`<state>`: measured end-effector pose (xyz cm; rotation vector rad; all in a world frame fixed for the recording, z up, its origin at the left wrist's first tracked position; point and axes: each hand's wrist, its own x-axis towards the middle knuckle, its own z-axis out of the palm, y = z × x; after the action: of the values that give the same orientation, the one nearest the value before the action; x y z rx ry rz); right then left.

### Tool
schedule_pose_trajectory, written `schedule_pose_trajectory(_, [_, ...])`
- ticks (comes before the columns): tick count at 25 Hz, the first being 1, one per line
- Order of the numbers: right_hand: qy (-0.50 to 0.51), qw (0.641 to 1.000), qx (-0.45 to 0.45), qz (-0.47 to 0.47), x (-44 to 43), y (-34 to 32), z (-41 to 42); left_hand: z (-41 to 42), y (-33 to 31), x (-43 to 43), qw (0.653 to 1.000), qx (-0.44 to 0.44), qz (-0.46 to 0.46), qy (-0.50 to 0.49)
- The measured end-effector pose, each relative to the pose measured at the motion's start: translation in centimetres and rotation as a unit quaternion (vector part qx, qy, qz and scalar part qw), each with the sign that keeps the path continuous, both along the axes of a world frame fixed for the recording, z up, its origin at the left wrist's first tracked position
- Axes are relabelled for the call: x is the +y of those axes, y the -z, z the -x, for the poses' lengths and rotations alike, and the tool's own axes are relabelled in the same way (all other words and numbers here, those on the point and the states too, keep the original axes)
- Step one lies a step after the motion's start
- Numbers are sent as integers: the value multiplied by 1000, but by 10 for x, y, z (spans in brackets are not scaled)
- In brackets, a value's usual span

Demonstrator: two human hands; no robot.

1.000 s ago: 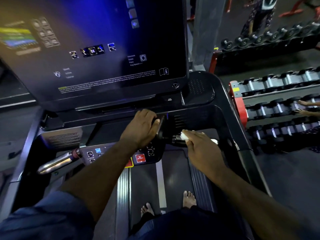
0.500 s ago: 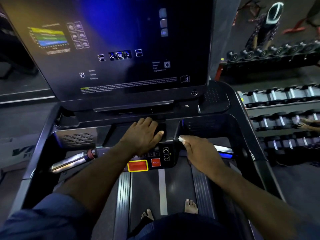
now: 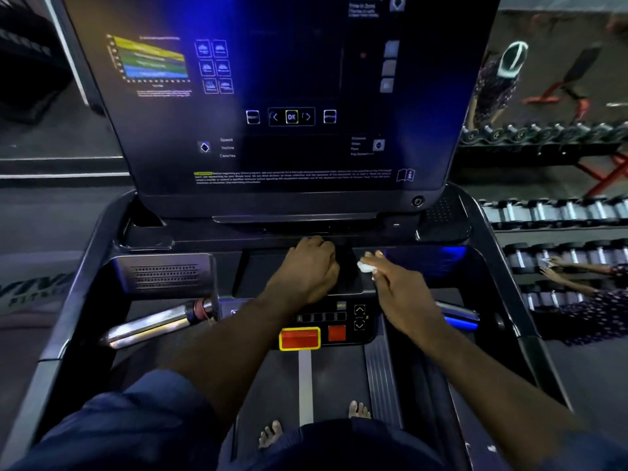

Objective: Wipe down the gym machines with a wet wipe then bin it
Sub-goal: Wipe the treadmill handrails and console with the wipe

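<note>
Position: the person stands barefoot, feet (image 3: 271, 433) on the belt (image 3: 336, 385) of a treadmill (image 3: 190, 232), both arms reaching forward to the console.
Screen (image 3: 289, 96): large, dark with a blue glow, lit icons and an "OK" key in the middle row; it is tilted up above the hands.
Left hand (image 3: 306, 270): lies knuckles-up on the dark tray (image 3: 261, 273) just under the screen. Its fingers bend down over the far edge and the tips are hidden, so whether it grips anything cannot be told.
Right hand (image 3: 401, 294): just beside the left, at the tray's right edge. Thumb and fingers pinch a small bunched white wipe (image 3: 365, 266).
Wipe: at the right fingertips, against or just above the dark console surface; contact is not clear. Apart from the left hand by a narrow strip of tray.
Controls: a red button (image 3: 299, 338) in a yellow frame sits below the left wrist, with a smaller red square and two arrow keys to its right.
Handle (image 3: 153, 326): chrome bar jutting left from the control panel, below a vented grille (image 3: 165, 276).
Clothing: dark blue sleeve (image 3: 129, 426) on the left arm.
Surroundings: rows of dumbbells (image 3: 550, 212) on racks at right; another person's hand (image 3: 552, 263) reaches into them.
</note>
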<state>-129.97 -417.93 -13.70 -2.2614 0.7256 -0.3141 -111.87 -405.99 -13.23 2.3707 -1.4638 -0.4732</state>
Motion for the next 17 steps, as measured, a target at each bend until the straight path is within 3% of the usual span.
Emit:
schedule_pose_trajectory(5, [-80, 996, 2, 37, 1, 3, 8, 0, -3, -1, 1000, -13, -7, 27])
schedule_pose_trajectory(9, [-28, 998, 53, 8, -25, 1, -29, 0, -3, 0, 999, -10, -4, 32])
schedule_pose_trajectory(13, [101, 995, 5, 4, 16, -3, -8, 2, -4, 0, 998, -15, -11, 55])
schedule_pose_trajectory(17, [102, 995, -9, -5, 27, -8, 26, 4, -7, 2, 994, -24, 6, 105])
